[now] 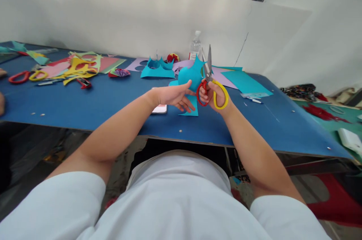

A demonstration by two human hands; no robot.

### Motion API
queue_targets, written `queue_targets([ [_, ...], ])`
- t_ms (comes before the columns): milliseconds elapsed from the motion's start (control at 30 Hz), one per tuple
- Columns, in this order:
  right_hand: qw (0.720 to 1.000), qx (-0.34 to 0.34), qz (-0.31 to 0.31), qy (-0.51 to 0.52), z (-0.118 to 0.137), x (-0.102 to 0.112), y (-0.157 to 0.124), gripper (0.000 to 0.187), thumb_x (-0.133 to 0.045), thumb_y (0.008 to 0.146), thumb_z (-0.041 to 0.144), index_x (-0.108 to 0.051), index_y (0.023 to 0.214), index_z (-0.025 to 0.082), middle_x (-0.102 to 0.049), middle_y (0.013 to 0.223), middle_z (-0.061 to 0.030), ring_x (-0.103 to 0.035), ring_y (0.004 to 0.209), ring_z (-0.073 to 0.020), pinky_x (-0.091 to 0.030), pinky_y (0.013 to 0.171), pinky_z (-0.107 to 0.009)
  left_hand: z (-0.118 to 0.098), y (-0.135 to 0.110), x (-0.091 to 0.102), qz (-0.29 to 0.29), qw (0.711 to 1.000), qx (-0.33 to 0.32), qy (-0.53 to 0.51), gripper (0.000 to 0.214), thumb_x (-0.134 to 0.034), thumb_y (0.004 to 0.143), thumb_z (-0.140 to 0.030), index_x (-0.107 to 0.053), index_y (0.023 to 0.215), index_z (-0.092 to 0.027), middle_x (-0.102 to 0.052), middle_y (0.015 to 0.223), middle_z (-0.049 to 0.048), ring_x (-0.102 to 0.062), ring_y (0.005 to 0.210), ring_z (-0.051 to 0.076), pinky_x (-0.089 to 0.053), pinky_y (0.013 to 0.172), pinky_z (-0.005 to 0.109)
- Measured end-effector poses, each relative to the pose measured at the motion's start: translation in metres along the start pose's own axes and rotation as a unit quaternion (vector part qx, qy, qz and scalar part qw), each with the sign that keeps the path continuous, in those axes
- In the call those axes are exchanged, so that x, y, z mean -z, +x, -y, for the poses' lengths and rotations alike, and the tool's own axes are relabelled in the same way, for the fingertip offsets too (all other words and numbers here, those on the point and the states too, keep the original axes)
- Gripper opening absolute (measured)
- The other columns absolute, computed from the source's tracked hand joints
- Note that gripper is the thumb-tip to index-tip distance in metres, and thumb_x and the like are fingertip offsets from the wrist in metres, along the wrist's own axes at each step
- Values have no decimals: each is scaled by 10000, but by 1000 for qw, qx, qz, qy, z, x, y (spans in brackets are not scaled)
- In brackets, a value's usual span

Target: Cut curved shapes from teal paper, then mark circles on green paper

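Note:
In my right hand (212,95) is a pair of scissors (208,74) with one red and one yellow handle loop. Their blades point up and stand slightly apart. My left hand (178,97) has its fingers spread, thumb uppermost, in front of a blue paper piece (188,77) with a rounded part and jagged points. More blue paper (193,109) shows below the fingers. I see no firm grip on the paper by the left hand. A phone (160,109) lies partly hidden under my left wrist.
A clear bottle (195,46) stands by the wall. Cut blue paper (157,70) and a blue sheet (247,81) flank my hands. Left on the blue table (113,110) lie yellow scraps (76,69) and other scissors (21,77). Another person's hand (1,102) shows at the left edge.

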State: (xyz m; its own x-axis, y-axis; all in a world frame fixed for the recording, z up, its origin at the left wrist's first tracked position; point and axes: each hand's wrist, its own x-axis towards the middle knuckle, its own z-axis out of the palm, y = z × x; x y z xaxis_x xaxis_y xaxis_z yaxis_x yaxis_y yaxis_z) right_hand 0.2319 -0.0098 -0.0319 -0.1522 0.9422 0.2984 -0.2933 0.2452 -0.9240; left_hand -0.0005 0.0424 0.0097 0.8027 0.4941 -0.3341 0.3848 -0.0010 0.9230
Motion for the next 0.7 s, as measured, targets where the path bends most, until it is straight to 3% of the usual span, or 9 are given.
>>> queue_targets([
  [100,1000,11,22,5,0,2,-3,750,-991,756,836,-599,1090,290,-558,739,68,-449,562,-119,-364,513,-267,-5,-2,-4,-61,995,-36,-69,1101,-535,1062,-930,-372,1908,-244,-900,1381,196,-862,1302,378,-656,1059,464],
  [200,999,8,32,-6,1,2,-5,802,-1000,714,884,-613,1095,293,-572,738,66,-437,545,-119,-364,495,-273,-14,-7,-3,-133,984,-68,-98,1079,-571,1096,-872,-260,1948,-286,-885,1430,180,-847,1350,365,-670,1087,473],
  [367,998,-7,37,-54,0,-2,-7,862,-937,678,976,-597,1099,305,-578,714,63,-457,538,-143,-386,478,-300,-17,-9,-4,-205,973,-95,-54,897,-455,1136,-856,-369,1890,-379,-742,1699,167,-799,1449,345,-692,1105,478],
  [467,996,-4,62,-58,-1,-4,-7,867,-932,680,978,-586,1100,303,-582,711,72,-452,530,-135,-385,477,-293,-14,-5,-3,-222,965,-128,-52,804,-544,1116,-809,-504,1773,-347,-706,1743,172,-751,1530,362,-674,1160,504],
  [567,995,5,81,-54,-1,-4,-7,849,-934,706,965,-587,1097,296,-570,700,80,-437,522,-126,-370,469,-280,-12,0,3,-254,954,-131,-91,631,-738,1055,-696,-630,1533,-298,-765,1657,174,-772,1493,336,-656,1176,473],
  [700,996,10,71,-55,-1,-3,-7,834,-939,706,950,-590,1093,299,-565,698,83,-437,520,-126,-394,470,-281,-9,6,16,-331,942,-11,-59,452,-686,1084,-702,-687,1130,-252,-888,1321,187,-836,1305,342,-673,1052,461],
])
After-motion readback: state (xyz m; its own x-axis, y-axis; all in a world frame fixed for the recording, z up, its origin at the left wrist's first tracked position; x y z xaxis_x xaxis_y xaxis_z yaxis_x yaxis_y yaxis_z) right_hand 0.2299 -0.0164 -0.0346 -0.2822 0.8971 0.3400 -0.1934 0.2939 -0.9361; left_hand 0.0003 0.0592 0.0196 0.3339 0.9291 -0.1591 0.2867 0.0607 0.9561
